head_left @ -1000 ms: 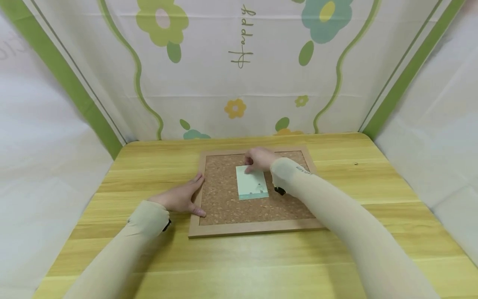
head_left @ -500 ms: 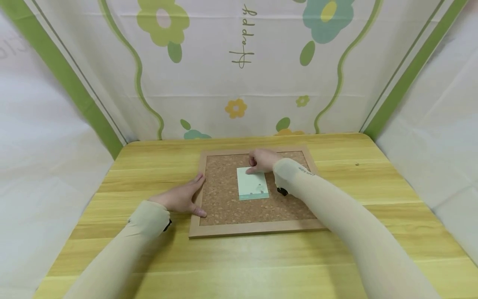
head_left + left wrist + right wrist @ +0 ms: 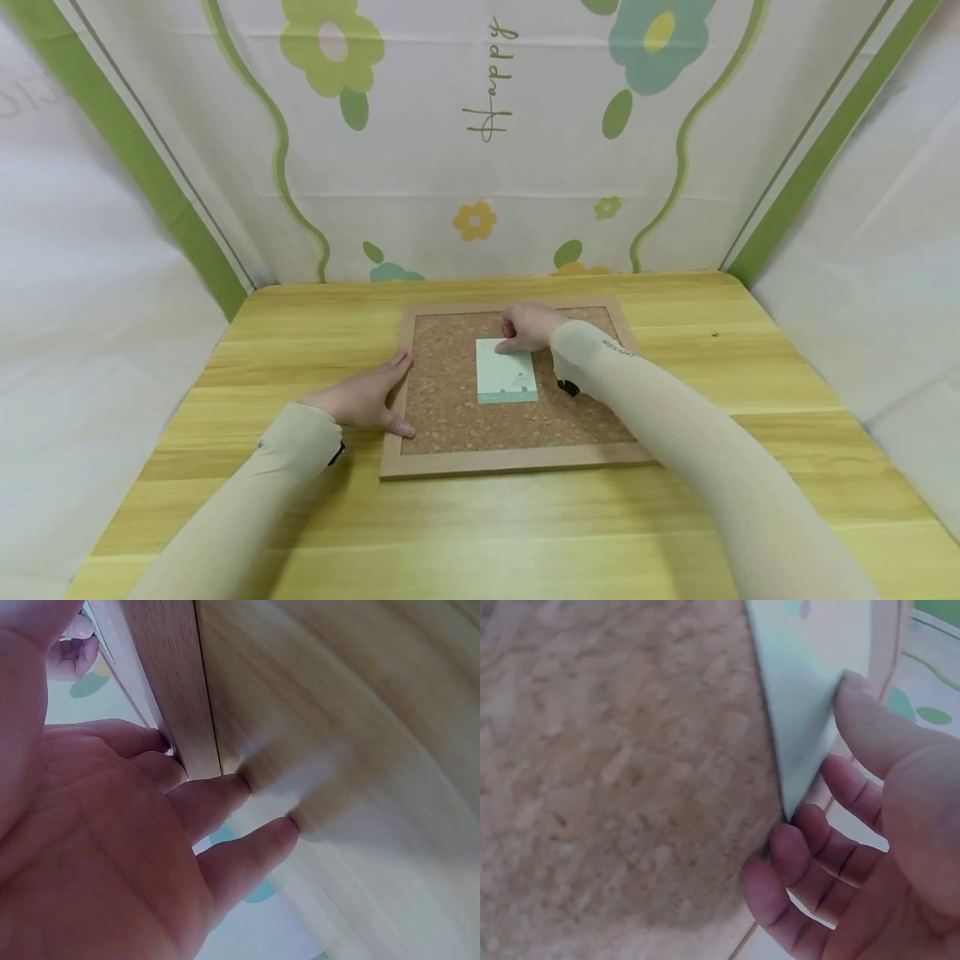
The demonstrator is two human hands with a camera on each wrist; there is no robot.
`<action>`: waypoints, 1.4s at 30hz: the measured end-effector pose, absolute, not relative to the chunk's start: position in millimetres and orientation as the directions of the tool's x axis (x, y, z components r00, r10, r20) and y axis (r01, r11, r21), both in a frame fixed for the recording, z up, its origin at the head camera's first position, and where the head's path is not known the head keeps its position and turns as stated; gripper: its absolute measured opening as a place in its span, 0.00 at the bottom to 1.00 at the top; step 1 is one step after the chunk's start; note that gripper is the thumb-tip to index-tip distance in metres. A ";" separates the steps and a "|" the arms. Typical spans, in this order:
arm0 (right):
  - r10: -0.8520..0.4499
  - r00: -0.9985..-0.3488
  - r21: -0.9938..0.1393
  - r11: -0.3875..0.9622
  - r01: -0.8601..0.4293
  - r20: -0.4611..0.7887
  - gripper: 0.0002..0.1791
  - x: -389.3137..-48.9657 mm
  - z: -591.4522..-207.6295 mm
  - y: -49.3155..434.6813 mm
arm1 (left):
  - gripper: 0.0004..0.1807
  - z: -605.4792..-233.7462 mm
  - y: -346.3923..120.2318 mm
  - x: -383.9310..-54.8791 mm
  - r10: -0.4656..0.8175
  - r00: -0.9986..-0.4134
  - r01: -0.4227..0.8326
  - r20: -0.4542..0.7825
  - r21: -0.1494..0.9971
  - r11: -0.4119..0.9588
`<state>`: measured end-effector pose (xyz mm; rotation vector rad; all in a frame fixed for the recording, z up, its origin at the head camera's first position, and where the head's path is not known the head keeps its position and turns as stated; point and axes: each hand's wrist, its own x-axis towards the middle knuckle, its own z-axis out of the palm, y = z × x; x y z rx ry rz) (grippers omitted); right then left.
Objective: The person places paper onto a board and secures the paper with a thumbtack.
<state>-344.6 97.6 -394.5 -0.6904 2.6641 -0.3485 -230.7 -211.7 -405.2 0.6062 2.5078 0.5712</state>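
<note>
A wood-framed cork board (image 3: 450,425) lies flat on the table. On its middle rests a pale green paper note (image 3: 495,371) with a darker strip along its near edge. My right hand (image 3: 531,327) is at the note's far edge, thumb tip on the paper and the other fingers curled beside it. In the right wrist view the thumb (image 3: 874,724) presses the note (image 3: 802,697), with the index fingertip right at the paper's edge. My left hand (image 3: 360,400) rests at the board's left side. Its thumb lies over the frame, and its outstretched fingers touch the frame (image 3: 176,682) and table.
A tiny metallic object (image 3: 715,334) lies on the wooden table (image 3: 510,533) to the right of the board. Behind the table hangs a white curtain (image 3: 420,150) with flowers and lettering; white cloth (image 3: 862,292) closes off both sides.
The right hand has shifted slightly right and toward me, its thumb staying on the note. The note now lies a little straighter. My left hand has kept its place on the frame.
</note>
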 end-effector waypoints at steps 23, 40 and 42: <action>-0.384 -0.923 -0.324 0.876 -0.356 -0.026 0.09 -339.7 -305.6 313.8 | 0.70 -409.9 -208.5 -231.3 0.511 -0.788 0.313 -0.342 0.492 0.812; -0.320 -0.947 -0.294 0.909 -0.296 -0.034 0.10 -324.2 -397.5 434.6 | 0.69 -410.3 -213.1 -229.4 0.523 -0.791 0.335 -0.317 0.492 0.804; -0.313 -0.949 -0.298 0.909 -0.292 -0.023 0.09 -324.7 -405.0 439.1 | 0.69 -410.1 -212.2 -229.6 0.525 -0.790 0.338 -0.316 0.490 0.804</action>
